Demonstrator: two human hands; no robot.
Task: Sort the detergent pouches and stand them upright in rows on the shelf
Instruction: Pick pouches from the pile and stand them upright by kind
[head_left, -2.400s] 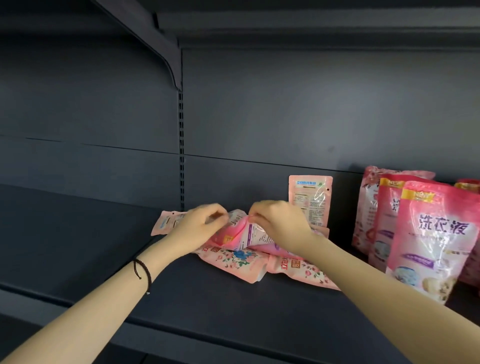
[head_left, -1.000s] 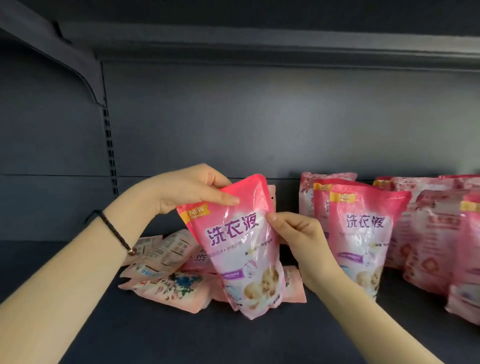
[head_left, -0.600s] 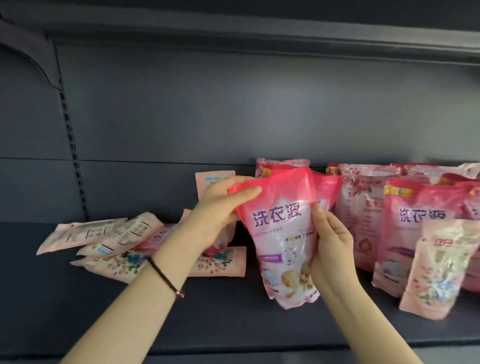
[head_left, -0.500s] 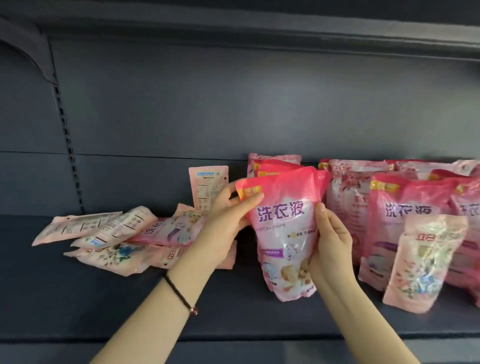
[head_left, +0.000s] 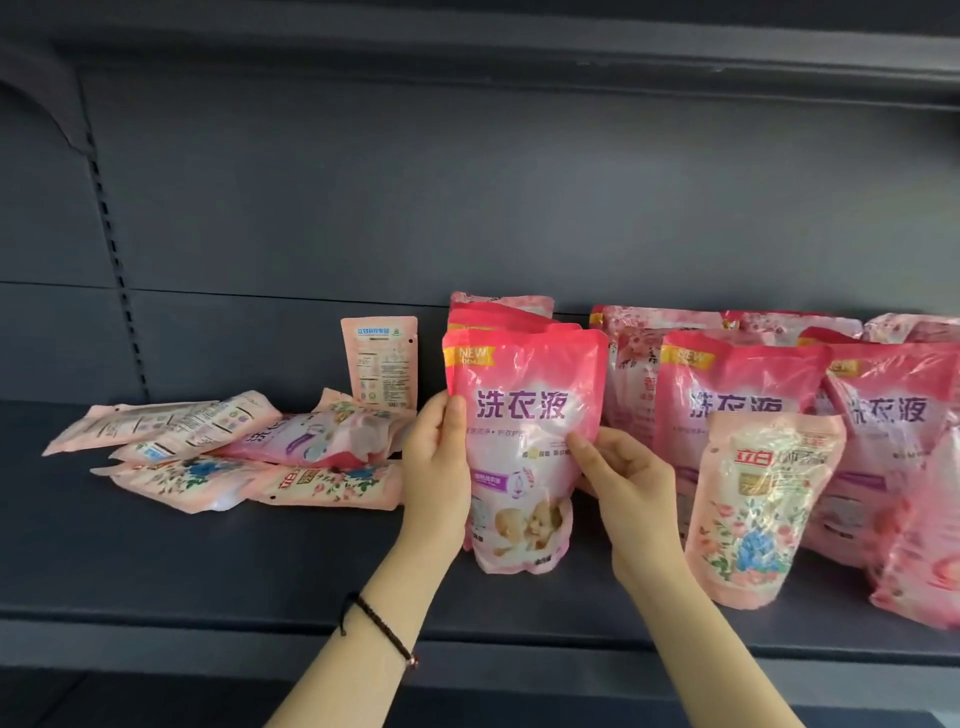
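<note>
I had the pink detergent pouch (head_left: 524, 447) upright between both hands, its base down on the shelf (head_left: 208, 571) or only just off it; I could not tell which. My left grip (head_left: 439, 467) was closed on the pouch's left edge, thumb across the front and fingers hidden behind. My right grip (head_left: 623, 478) pinched the right edge about halfway up, fingertips pressed into the face. Directly behind it stood a short row of the same pink pouches (head_left: 501, 319).

The pouch looked like soft glossy film over liquid. The lower part bulged and the top seam stood flat, so I judged it bottom-heavy, slack in the middle and rather slippery. I reckoned holding both side edges at mid-height was right: a squeeze on the belly would only shift the liquid, and holding the top seam alone would let the base swing. Let go carelessly, it might have slumped forward.

The shelf was dark, flat and smooth, with a plain back panel (head_left: 467, 208) behind the row. Just to the right of my right grip stood a paler floral pouch (head_left: 758, 509) in front of more upright pink ones (head_left: 737, 395). Well to the left of my left grip lay a loose heap of unsorted pouches (head_left: 234, 457), with one small pouch (head_left: 380, 361) leaning against the back panel. Bare shelf lay in front of both grips.
</note>
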